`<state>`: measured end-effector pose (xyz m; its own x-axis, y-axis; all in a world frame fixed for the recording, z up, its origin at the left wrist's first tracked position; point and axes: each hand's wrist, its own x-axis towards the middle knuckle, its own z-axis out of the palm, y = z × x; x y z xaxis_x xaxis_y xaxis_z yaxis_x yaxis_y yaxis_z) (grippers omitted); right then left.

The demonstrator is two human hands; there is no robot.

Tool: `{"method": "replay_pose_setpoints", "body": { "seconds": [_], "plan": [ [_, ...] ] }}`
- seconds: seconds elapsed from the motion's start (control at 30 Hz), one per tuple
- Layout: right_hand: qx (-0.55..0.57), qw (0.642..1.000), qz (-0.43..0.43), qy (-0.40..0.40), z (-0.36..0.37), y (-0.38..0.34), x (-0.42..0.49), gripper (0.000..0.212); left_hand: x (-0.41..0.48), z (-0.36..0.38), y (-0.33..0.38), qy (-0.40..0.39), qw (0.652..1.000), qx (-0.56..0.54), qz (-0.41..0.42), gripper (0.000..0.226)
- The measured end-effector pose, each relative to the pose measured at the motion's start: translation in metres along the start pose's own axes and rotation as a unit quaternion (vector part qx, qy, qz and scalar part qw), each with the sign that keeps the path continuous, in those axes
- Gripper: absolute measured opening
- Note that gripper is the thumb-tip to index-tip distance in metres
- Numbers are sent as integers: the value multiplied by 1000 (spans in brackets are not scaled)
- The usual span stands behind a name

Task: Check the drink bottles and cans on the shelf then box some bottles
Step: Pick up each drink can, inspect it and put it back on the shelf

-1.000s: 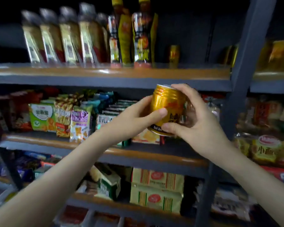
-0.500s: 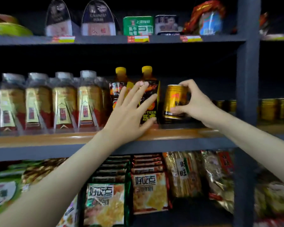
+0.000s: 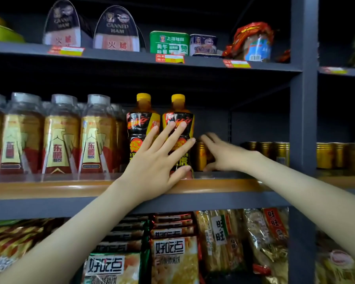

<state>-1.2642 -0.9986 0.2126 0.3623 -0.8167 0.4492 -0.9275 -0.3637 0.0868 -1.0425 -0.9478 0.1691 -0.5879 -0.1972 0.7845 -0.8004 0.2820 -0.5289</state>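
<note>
While a person's left hand (image 3: 156,165) lies flat, fingers spread and straight, against a dark-labelled plastic drink bottle with a yellow cap (image 3: 178,108), the right hand (image 3: 225,155) grasps a small gold metal can (image 3: 200,155). The can stands just right of that bottle on the same wood-edged grey shelf (image 3: 49,189). Fingers arch over the can's top and the thumb sits low at its side, so most of the can is hidden.

The bottle's label shows flame art, the letters "ER" and the character 虎; the fingers cover the rest. An identical bottle (image 3: 141,124) stands just left of it. Further left are clear bottles with silver caps (image 3: 98,140), their gold-and-red labels reading 东鹏. Right of the bottle, beyond the held can, more gold cans (image 3: 275,152) sit in shadow, their print unreadable.

Above the bottle, oval tins (image 3: 116,31) read "CANNED HAM" and 火腿, beside a green tin (image 3: 169,43) marked 上海梅林. Below the bottle, snack packs (image 3: 174,255) carry 好吃点 and cellophane bags (image 3: 219,238) carry 旺旺. Writing on the price tags (image 3: 169,58) is too blurred to read.
</note>
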Motion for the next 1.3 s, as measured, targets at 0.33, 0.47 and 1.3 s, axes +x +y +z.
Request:
{"method": "replay_pose_setpoints", "body": {
  "seconds": [0.33,0.47,1.3],
  "plan": [
    [-97,991,-69,-69,-12,-4,18,92,-1,1,-2,1,1000,11,0,60],
    [-93,991,-62,-75,-12,-6,23,94,-1,1,-2,-5,1000,12,-2,60],
    [59,912,284,290,-36,233,-202,62,140,27,264,116,972,-121,-165,65]
  ]
}}
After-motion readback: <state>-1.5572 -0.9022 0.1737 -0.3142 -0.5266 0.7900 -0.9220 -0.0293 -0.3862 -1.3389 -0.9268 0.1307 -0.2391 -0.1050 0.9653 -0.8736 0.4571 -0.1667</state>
